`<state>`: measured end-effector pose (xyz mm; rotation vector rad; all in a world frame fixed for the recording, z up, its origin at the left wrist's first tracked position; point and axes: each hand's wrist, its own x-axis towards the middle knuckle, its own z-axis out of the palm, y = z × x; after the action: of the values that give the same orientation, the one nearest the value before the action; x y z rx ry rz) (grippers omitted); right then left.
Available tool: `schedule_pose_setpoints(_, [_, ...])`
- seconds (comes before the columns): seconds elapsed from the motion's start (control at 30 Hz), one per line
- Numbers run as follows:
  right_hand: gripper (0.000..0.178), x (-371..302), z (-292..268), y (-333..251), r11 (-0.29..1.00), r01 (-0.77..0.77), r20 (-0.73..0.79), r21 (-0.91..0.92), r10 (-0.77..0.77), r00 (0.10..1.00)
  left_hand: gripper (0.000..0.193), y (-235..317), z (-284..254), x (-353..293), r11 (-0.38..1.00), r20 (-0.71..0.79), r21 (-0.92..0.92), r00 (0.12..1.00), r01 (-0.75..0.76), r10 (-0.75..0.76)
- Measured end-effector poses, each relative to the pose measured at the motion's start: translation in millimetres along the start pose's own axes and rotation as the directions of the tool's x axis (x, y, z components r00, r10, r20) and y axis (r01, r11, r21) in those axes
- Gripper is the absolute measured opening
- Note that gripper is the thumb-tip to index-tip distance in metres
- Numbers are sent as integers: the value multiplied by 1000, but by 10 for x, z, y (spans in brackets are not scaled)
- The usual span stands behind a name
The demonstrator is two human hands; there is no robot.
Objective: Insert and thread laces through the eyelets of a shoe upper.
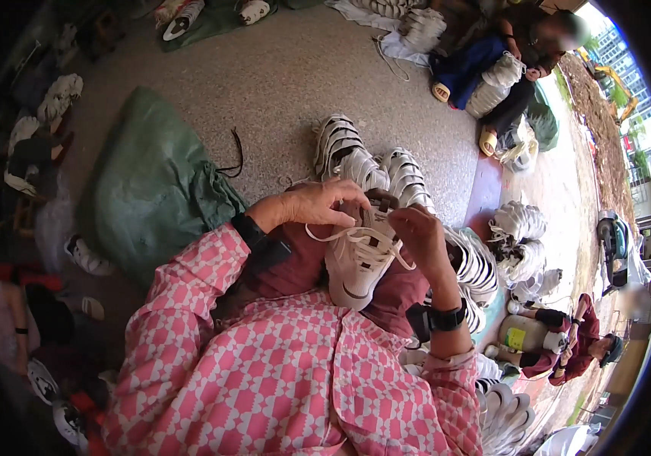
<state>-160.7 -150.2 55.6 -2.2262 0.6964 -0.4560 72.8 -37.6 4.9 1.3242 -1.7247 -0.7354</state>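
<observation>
Smooth and softly matt, like synthetic leather, on the white sneaker (350, 281), with flat woven cloth in the shoelace (361, 235). Creased and faintly glossy, like plastic, on the green sack (150, 186), but thin, matt cloth in the pink-and-white patterned shirt (280, 365). Hard, speckled and stone-like across the floor (264, 83).

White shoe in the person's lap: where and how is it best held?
Probably grip the shoe across its rounded toe, from above, thumb and fingers on opposite sides: the toe is uncovered and points close toward the pink shirt, while the left hand and right hand flank the far end.
</observation>
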Motion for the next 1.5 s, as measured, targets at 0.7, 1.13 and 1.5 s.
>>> schedule_pose_setpoints(0.7, [12, 227, 416, -22, 948, 300, 90, -108, -291, 953, 31, -294, -55, 117, 897, 308, -383, 946, 222, -103])
schedule_pose_setpoints(1.13, [10, 222, -245, 171, 918, 95, 32, -385, -90, 995, 23, 44, -10, 141, 997, 65, 47, 996, -65, 62])
schedule_pose_setpoints(1.5, [16, 44, -84, 420, 274, -465, 392, 842, 282, 876, 20, 322, 142, 146, 987, 57, 158, 998, 18, -27])
